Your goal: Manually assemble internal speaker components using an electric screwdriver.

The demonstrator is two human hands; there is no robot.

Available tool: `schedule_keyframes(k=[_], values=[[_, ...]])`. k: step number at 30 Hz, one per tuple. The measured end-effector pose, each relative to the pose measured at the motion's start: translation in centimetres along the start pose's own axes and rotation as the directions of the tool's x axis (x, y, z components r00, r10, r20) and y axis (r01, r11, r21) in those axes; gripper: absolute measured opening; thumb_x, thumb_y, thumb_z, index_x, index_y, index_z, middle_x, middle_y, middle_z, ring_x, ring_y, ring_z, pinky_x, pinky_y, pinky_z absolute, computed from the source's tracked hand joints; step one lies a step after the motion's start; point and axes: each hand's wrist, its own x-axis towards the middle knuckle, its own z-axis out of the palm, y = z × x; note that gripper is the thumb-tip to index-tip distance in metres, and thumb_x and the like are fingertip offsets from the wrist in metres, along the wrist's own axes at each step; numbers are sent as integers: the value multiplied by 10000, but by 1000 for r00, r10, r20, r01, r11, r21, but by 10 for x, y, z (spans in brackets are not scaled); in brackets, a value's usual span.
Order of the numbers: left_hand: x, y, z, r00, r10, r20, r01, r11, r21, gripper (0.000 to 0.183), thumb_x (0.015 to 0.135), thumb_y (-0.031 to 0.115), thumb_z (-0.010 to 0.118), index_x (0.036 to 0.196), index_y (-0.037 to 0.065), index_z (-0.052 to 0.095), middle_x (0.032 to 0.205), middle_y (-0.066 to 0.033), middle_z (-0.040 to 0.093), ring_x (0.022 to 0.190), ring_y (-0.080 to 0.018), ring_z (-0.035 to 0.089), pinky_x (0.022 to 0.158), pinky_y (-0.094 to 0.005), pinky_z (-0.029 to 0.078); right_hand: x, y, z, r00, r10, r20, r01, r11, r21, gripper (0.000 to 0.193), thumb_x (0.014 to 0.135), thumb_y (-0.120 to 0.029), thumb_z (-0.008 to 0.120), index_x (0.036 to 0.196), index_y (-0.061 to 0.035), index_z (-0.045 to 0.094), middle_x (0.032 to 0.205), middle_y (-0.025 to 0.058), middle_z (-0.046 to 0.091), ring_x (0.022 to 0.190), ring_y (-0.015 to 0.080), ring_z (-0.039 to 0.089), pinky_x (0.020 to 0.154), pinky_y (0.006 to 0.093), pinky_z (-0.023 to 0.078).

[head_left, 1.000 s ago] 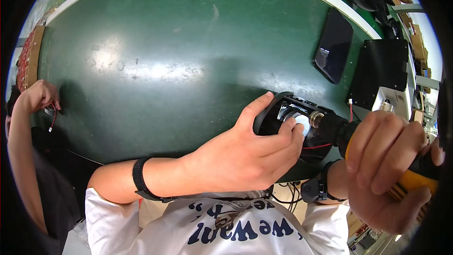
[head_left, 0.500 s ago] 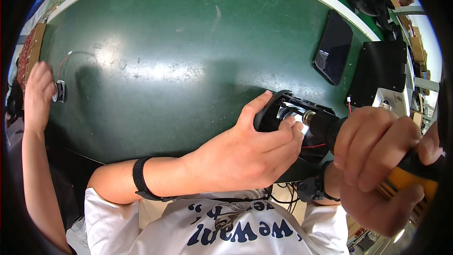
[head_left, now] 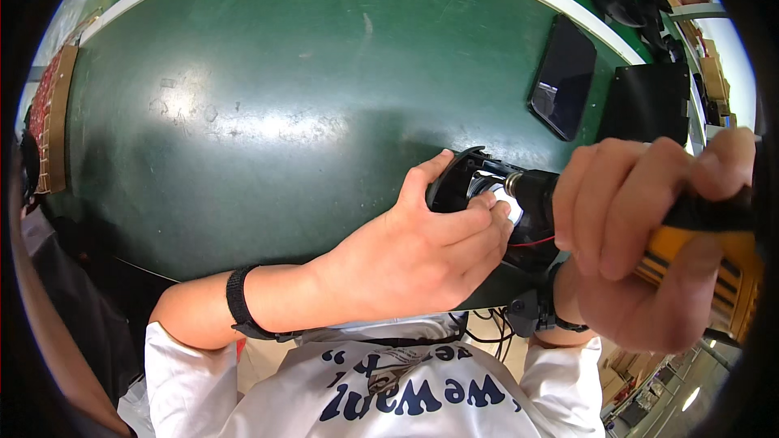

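Note:
My left hand grips a black plastic housing near the table's front edge, right of the middle. Its thumb lies on the housing's curved rim, and its fingertips press at a round white part set inside. A thin red wire shows low on the housing. My right hand is wrapped round a yellow and black power screwdriver, which is held level. The driver's metal tip meets the housing beside my left fingertips; the screw itself, if any, is hidden.
A black phone lies on the green table at the right, beside a black panel. A cardboard box with red contents stands at the left edge. Another person's arm is at the lower left.
The other person's hand has left the table's left side, and the small round part with wires there is gone. My hands, the housing and the driver have shifted slightly left and up.

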Motion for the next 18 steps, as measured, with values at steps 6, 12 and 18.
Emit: schedule_keyframes(k=[6,12,18], values=[[2,-5,-11,996,43,77,-41,999,-29,164,769,145,734,920,91,703,994,-14,637,1068,-143,641,959,-638,472,2,5,4,999,-8,-36,8,1000,15,257,1070,-274,513,1235,-96,428,688,21,505,527,114,444,518,288,402],[1,-7,-6,999,13,39,-11,999,-36,245,783,121,711,1020,63,730,1083,-27,680,1100,-164,656,923,-618,477,1,5,7,989,50,-136,-45,998,45,220,1071,-265,501,1175,-86,423,695,17,506,548,119,435,529,294,397],[6,-2,-6,997,42,63,-43,999,16,263,843,137,717,1100,96,757,1147,-5,714,1095,-142,680,978,-556,425,-10,-76,-50,993,-57,-104,49,996,-75,347,1080,-353,471,1180,-31,554,649,49,539,482,146,473,430,315,419]])
